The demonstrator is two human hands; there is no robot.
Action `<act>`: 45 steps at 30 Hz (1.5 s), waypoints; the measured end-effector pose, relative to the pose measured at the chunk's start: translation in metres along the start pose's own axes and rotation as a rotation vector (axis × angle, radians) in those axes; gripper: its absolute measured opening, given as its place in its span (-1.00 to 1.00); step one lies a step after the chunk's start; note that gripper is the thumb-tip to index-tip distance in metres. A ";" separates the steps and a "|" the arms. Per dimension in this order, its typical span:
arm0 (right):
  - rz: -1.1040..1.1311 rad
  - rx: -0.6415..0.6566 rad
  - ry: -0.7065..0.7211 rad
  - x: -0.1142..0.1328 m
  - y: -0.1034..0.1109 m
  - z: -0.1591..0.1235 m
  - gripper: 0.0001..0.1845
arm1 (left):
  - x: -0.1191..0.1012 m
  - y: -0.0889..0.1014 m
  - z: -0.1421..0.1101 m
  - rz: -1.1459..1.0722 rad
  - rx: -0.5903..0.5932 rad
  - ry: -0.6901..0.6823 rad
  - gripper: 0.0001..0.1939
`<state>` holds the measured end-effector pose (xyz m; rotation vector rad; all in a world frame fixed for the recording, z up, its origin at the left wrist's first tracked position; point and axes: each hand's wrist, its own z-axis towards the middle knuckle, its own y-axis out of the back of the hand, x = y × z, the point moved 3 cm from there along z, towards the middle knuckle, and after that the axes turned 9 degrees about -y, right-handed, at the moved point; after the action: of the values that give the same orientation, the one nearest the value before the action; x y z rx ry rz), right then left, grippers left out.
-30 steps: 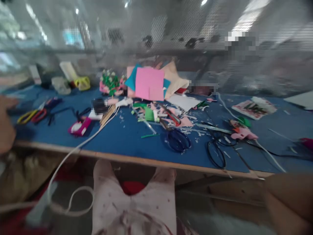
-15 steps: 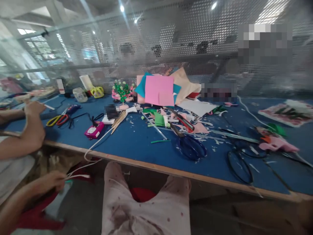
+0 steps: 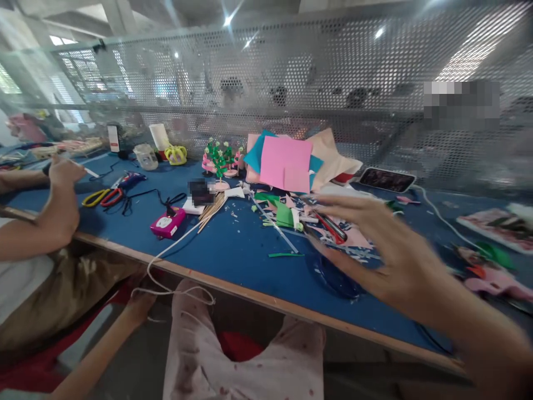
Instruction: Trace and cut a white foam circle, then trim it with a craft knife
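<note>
Below the table edge at lower left, my left hand (image 3: 139, 307) is closed around a white cable (image 3: 160, 254). The cable runs up onto the table and hangs in a loop beside my knee. My right hand (image 3: 385, 255) reaches in from the right, fingers stretched out and apart, with nothing visible in it. Beneath it lie dark-blue-handled scissors (image 3: 335, 278), partly covered by the hand. Near its fingertips are a red cutter knife (image 3: 333, 226) and green felt scraps (image 3: 285, 215). A pink felt sheet (image 3: 286, 164) stands behind, among blue and beige sheets.
A co-worker's hand (image 3: 66, 169) holds a white strip at left. On the blue table (image 3: 233, 250) are a purple box-shaped device (image 3: 167, 223), thin sticks (image 3: 211, 211), yellow-and-red scissors (image 3: 104, 194), small green-and-pink plants (image 3: 220, 164) and a phone (image 3: 387, 180). A perforated screen (image 3: 266, 66) stands behind.
My right hand has come into view over the scissors. My left hand has moved right with the white cable, toward my knee. The view has shifted slightly, with the table sliding right at first.
</note>
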<state>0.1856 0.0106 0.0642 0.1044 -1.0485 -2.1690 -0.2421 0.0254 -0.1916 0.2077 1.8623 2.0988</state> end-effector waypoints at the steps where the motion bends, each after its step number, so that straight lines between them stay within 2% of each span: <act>1: -0.010 0.086 0.016 -0.002 -0.014 0.006 -0.58 | -0.009 0.008 0.002 -0.031 0.067 -0.023 -0.67; 2: -0.013 0.181 0.032 -0.006 -0.032 0.012 -0.59 | -0.021 0.016 0.003 -0.115 0.256 -0.044 -0.62; 3: -0.011 0.275 0.044 -0.012 -0.053 0.020 -0.61 | -0.037 0.028 0.004 -0.230 0.394 -0.108 -0.58; 4: -0.003 0.353 0.047 -0.019 -0.076 0.028 -0.62 | -0.054 0.045 0.008 -0.318 0.427 -0.149 -0.59; 5: 0.000 0.408 0.042 -0.026 -0.100 0.037 -0.62 | -0.070 0.063 0.014 -0.365 0.392 -0.196 -0.65; 6: -0.009 0.457 0.025 -0.033 -0.124 0.047 -0.61 | -0.085 0.081 0.024 -0.361 0.292 -0.241 -0.73; 8: -0.055 0.541 -0.040 -0.047 -0.168 0.069 -0.60 | -0.105 0.110 0.050 -0.238 -0.020 -0.267 -0.76; 9: -0.073 0.583 -0.078 -0.053 -0.187 0.079 -0.61 | -0.110 0.118 0.065 -0.136 -0.183 -0.223 -0.74; 10: -0.095 0.624 -0.115 -0.059 -0.204 0.089 -0.61 | -0.111 0.121 0.080 -0.021 -0.300 -0.156 -0.67; 11: -0.126 0.642 -0.174 -0.065 -0.217 0.098 -0.62 | -0.110 0.121 0.096 0.087 -0.358 -0.087 -0.60; 13: -0.170 0.636 -0.238 -0.080 -0.234 0.112 -0.63 | -0.103 0.112 0.124 0.223 -0.336 0.024 -0.52; 15: -0.226 0.628 -0.309 -0.098 -0.242 0.120 -0.67 | -0.095 0.103 0.143 0.262 -0.286 0.046 -0.56; 17: -0.279 0.607 -0.387 -0.117 -0.244 0.123 -0.69 | -0.091 0.100 0.154 0.251 -0.236 0.005 -0.65; 21: -0.329 0.525 -0.474 -0.135 -0.238 0.124 -0.68 | -0.085 0.104 0.163 0.237 -0.193 -0.049 -0.78; 24: -0.320 0.432 -0.432 -0.121 -0.229 0.118 -0.66 | -0.082 0.109 0.170 0.217 -0.267 -0.061 -0.75; 26: -0.264 0.422 -0.318 -0.100 -0.228 0.110 -0.66 | -0.079 0.110 0.173 0.174 -0.344 -0.042 -0.71; 27: -0.212 0.450 -0.218 -0.087 -0.231 0.105 -0.69 | -0.077 0.109 0.173 0.148 -0.379 -0.026 -0.71; 29: -0.025 0.497 0.111 -0.059 -0.238 0.095 -0.65 | -0.075 0.108 0.174 0.103 -0.442 -0.004 -0.71; 31: 0.037 0.460 0.222 -0.041 -0.248 0.092 -0.58 | -0.074 0.106 0.173 0.077 -0.503 0.008 -0.72; 34: -0.019 0.457 0.212 -0.031 -0.268 0.101 -0.53 | -0.072 0.105 0.171 0.071 -0.568 0.014 -0.74; 38: -0.082 0.450 0.145 -0.034 -0.287 0.112 -0.44 | -0.069 0.104 0.172 0.077 -0.605 0.016 -0.76; 41: -0.068 0.424 0.120 -0.041 -0.291 0.109 -0.34 | -0.070 0.101 0.174 0.085 -0.593 0.004 -0.77; 45: -0.051 0.455 0.156 -0.047 -0.288 0.103 -0.34 | -0.073 0.098 0.175 0.095 -0.553 -0.005 -0.77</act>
<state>0.0202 0.2277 -0.0822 0.5060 -1.4392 -1.8932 -0.1322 0.1554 -0.0640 0.1668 1.2194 2.5735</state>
